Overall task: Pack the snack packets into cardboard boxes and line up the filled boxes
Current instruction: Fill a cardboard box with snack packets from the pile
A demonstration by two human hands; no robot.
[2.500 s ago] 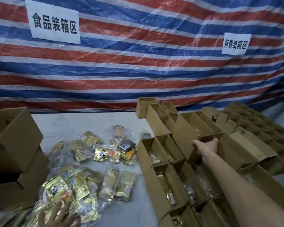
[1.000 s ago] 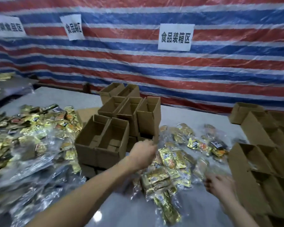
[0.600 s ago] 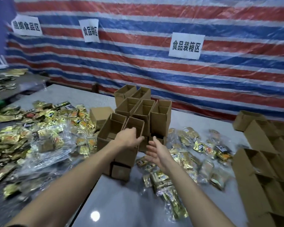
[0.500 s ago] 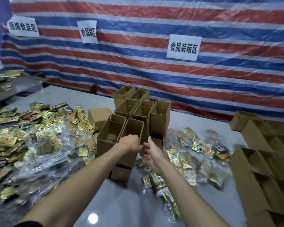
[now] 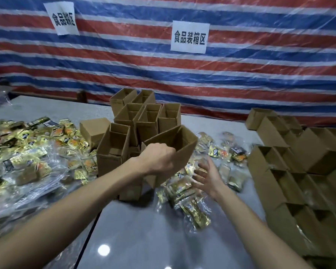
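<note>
While I read the frame from its left edge, the first item is a heap of snack packets (image 5: 27, 152), gold and in clear wrap, spread over the left part of the grey table (image 5: 144, 239). High in the upper left, a white sign (image 5: 63, 17) with black characters hangs on the red, white and blue striped tarp (image 5: 241, 74) behind the table.

At centre frame I see a cluster of empty cardboard boxes (image 5: 144, 117), stacked upright with their tops open. One single box (image 5: 93, 129) sits just beside the cluster on its left, touching the heap.

My left hand (image 5: 159, 160) is in front of the cluster. Its fingers are curled over the near rim of one cardboard box (image 5: 184, 156) and grip it. This held box is tilted, clear of the table, with its open top showing an empty inside.

Right of the held box, my right hand (image 5: 206, 177) is spread, fingers straight, and holds nothing. It is above a second heap of packets (image 5: 182, 191) at centre right. It is blurred, so I cannot tell whether it touches them.

A second white sign (image 5: 189, 36) hangs on the tarp above this area.

Along the right edge, rows of open boxes (image 5: 299, 171) stand side by side. Their contents are too unclear to state.
</note>
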